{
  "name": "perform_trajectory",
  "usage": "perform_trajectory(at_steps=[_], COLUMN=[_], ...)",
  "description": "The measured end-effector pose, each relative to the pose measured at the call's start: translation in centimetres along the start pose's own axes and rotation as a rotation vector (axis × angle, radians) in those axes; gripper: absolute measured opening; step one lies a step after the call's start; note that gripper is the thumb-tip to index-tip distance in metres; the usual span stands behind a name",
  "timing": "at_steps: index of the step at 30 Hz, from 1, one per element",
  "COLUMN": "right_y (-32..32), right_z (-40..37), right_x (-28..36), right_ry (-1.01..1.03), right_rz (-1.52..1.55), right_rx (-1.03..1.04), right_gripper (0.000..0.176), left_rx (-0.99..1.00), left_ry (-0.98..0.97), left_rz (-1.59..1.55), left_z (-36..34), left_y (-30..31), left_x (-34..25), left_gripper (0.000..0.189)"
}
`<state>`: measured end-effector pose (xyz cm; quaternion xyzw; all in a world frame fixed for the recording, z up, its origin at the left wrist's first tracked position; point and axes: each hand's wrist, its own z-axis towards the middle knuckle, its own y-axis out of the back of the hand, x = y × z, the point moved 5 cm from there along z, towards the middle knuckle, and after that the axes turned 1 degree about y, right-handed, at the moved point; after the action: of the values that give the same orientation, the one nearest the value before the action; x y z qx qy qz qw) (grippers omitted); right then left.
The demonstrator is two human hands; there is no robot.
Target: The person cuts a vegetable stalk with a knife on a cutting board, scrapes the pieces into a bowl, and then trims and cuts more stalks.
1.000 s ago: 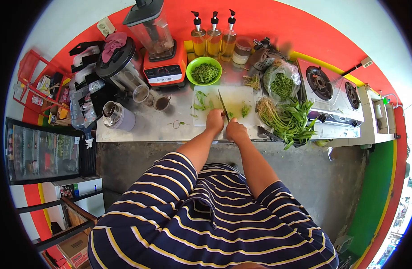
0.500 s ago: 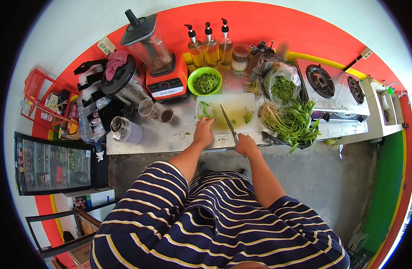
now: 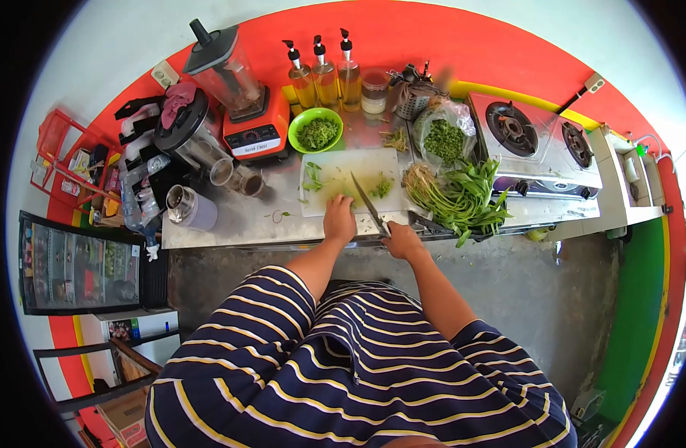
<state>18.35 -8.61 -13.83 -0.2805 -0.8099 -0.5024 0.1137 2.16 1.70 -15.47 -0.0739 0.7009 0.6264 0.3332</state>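
Observation:
A white cutting board (image 3: 313, 205) lies on the metal counter. My left hand (image 3: 339, 219) rests at its front edge, fingers bent and pressed together; whatever they pinch is hidden. My right hand (image 3: 403, 240) grips a knife (image 3: 366, 198) by its handle, the blade slanting over the board with its tip pointing away from me. Left of the blade lie some loose green leaves (image 3: 312, 176), apart from my fingers. A small heap of chopped greens (image 3: 383, 187) sits on the blade's right side. Behind the board stands a lime-green bowl (image 3: 293, 137) filled with cut greens (image 3: 317, 134).
Leafy greens with long stems (image 3: 462, 196) lie right of the board, below a plastic bag (image 3: 462, 123) of chopped greens. A gas stove (image 3: 541, 153) stands further right. Behind are a red blender (image 3: 257, 134) and pump bottles (image 3: 324, 82). A metal-topped cup (image 3: 194, 207) stands left.
The view has swung slightly to the right. My left hand has moved right along the board, away from the loose leaves. The knife, still in my right hand, has shifted slightly right over the board.

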Motion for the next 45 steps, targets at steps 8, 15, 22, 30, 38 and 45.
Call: perform_trajectory(at_steps=[8,15,22,30,38,45], right_y=[1.1,2.0,1.2,-1.0,-0.9,2.9], right_z=[-0.3,0.1,1.1,2.1,4.5,3.1], right_x=[-2.4,-0.3,3.0,5.3,6.4,10.0], right_ry=[0.024,0.054,0.097,-0.105,-0.117,-0.270], right_rz=[-0.005,0.019,-0.037,-0.062,-0.364,-0.145], right_rx=[-0.017,-0.080,-0.099,0.122,0.143,0.450], right_gripper=[0.039,0.039,0.038,0.046,0.070,0.055], left_rx=[-0.088,-0.017,-0.039,0.095,0.206,0.221], left_ry=[-0.052,-0.016,-0.195,-0.059,0.038,0.034], left_rz=[0.233,0.211,-0.017,-0.247,-0.130,-0.053], left_z=[2.2,3.1,2.8,4.7,6.9,7.0], left_y=[1.2,4.4,4.4,3.4,1.9,1.6], left_x=[0.3,0.6,3.2,8.9,9.8,9.5], left_gripper=[0.041,0.032,0.032,0.035,0.043,0.046])
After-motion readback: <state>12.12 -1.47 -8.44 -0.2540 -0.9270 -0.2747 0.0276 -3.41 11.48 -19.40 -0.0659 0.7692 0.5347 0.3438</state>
